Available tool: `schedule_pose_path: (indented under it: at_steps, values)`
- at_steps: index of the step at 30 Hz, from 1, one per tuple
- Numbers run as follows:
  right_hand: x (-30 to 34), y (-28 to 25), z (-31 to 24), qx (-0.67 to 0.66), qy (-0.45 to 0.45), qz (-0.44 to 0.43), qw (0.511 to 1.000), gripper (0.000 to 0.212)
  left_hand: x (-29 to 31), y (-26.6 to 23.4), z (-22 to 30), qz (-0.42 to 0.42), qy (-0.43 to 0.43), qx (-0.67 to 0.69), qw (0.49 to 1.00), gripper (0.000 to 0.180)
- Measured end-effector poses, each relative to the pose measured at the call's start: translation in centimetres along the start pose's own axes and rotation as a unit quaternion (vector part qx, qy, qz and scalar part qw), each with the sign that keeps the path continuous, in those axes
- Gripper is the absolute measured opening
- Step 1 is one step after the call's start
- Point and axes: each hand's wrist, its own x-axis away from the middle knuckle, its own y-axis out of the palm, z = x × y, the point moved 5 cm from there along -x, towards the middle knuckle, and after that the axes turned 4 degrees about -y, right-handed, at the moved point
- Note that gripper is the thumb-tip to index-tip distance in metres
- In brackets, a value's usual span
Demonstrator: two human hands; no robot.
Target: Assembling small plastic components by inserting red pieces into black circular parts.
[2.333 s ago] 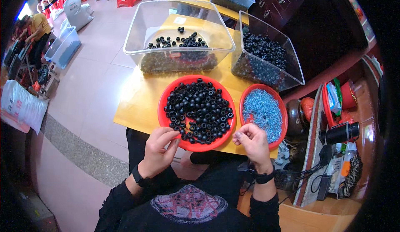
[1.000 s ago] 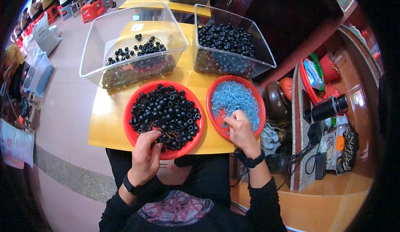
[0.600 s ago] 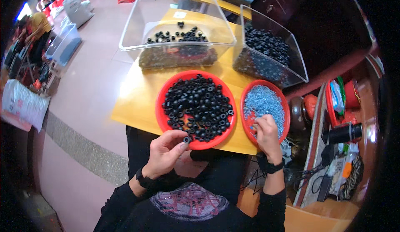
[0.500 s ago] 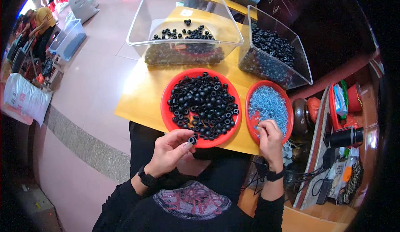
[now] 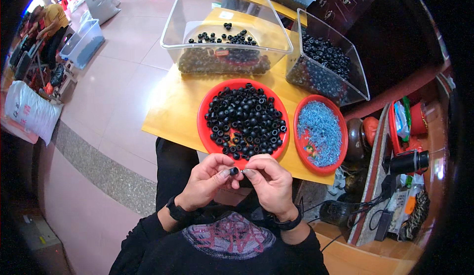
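Observation:
In front of my body, my left hand [image 5: 203,182] pinches a small black hollow cap [image 5: 233,171] between thumb and fingertips. My right hand [image 5: 272,185] has come up beside it, its thumb and forefinger closed on a tiny silvery piece [image 5: 242,170] close to the cap's open end; whether the two touch I cannot tell. Just beyond both hands is a round red tray [image 5: 201,119] heaped with similar black caps [image 5: 244,114]. To its right, a smaller red tray [image 5: 345,134] holds a pile of tiny bluish-silver pieces [image 5: 321,129].
Both trays rest on a yellow table [image 5: 165,114]. Behind them stand a clear bin [image 5: 227,47] and another clear bin [image 5: 321,70], each holding black caps. A cluttered shelf [image 5: 405,176] lies at the right. White sacks [image 5: 32,109] and a seated person [image 5: 49,25] are at the far left.
My right hand has left the smaller red tray and moved left to meet my left hand, carrying a tiny silvery piece. My left hand keeps the black cap and has shifted slightly right.

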Motion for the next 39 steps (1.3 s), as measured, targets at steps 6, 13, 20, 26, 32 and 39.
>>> schedule_pose_path:
  at_steps: [6, 13, 20, 26, 32, 39]
  values:
    - [0.2, 1.1, -0.7, 0.047, -0.034, -0.012, 0.998, 0.008, 0.4, 0.4, 0.2, -0.002, 0.006, -0.032, 0.999, 0.023]
    - [0.8, 2.1, -2.0, 0.252, -0.164, -0.026, 0.953, 0.034, 0.5, -0.4, -0.2, 0.019, 0.03, -0.004, 0.999, 0.02]
    - [-2.3, 0.7, -1.0, 0.375, -0.183, -0.059, 0.907, 0.025, 0.6, -2.1, 0.0, 0.048, 0.008, 0.08, 0.996, 0.022]
    - [-6.5, 1.6, 1.6, 0.453, -0.182, -0.139, 0.862, 0.008, 0.9, -2.9, 0.4, 0.042, -0.007, 0.101, 0.994, 0.022]
    - [-8.1, 2.7, 3.5, 0.512, -0.172, -0.204, 0.816, 0.007, 1.3, -4.1, 0.4, 0.057, -0.007, 0.086, 0.995, 0.023]
    - [-8.5, 3.2, 3.8, 0.521, -0.149, -0.206, 0.815, 0.004, 1.3, -4.6, 0.4, 0.061, -0.005, 0.067, 0.996, 0.025]
